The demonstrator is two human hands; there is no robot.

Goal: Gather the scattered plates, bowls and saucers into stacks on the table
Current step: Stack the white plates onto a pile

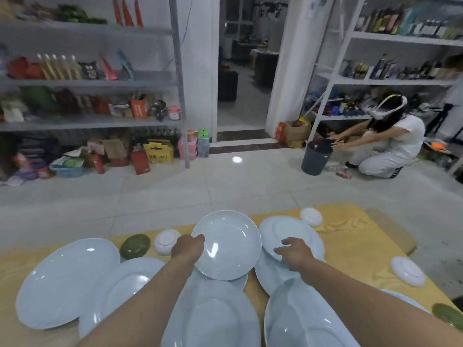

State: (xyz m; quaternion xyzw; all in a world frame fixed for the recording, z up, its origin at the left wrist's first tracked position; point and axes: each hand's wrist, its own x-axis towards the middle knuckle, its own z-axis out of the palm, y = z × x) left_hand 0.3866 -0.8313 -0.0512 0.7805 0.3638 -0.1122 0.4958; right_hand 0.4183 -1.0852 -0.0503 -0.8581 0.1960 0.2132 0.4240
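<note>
Two hands are over the wooden table (350, 241). Left hand (188, 249) pinches the left rim of a round plate (229, 246), pale blue, with the thumb on top and the fingers hidden under it. That plate is held up off the table and tilted toward the camera, its near edge overlapping the centre oval platter (213, 314) below. Right hand (295, 254) sits on the near rim of the upper plate (293, 229), fingers bent, thumb pointing left. Can't tell if it grips or just rests. The upper plate lies on a lower plate (273, 276), same pale blue, just right of the held one.

More pale-blue ware along the near edge:
- left oval platter (65, 284)
- second oval platter (125, 284), tucked against the left one's right side and partly behind the left forearm
- right oval platter (305, 319), under the right forearm

Small pieces:
- green saucer (135, 246) and white saucer (166, 241), side by side near the far edge, just left of the left hand. The white one is upside down.
- far white saucer (310, 216) at the far edge
- right white saucer (408, 271), well apart on the right side, foot ring up
- second green saucer (448, 316) at the lower right, cut by the frame

Background: a person in white (390, 144) kneels on the tiled floor, both arms reaching over a grey bucket (315, 159). Stocked left shelves (87, 81) and right shelves (400, 81) line the walls.
</note>
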